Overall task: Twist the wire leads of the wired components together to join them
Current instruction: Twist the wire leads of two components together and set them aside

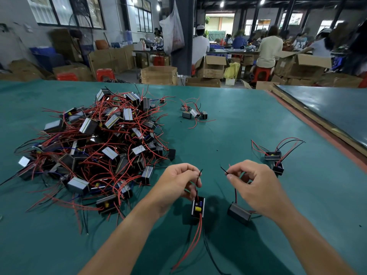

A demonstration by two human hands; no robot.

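Pinching a black lead [199,176] above the left component [198,207], the left hand [178,183] faces the right hand [256,187], pinching another; tips apart, aimed inward, likely for twisting.

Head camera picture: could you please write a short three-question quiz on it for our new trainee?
1. True or false: the black wire ends pinched by the left hand and the right hand already touch.
2. Where is the big pile of components? A: left of the hands. B: right of the hands. C: on the floor.
3. Fill in: the table cover is ____.
Key: 1 false, they are apart; 2 A; 3 green.
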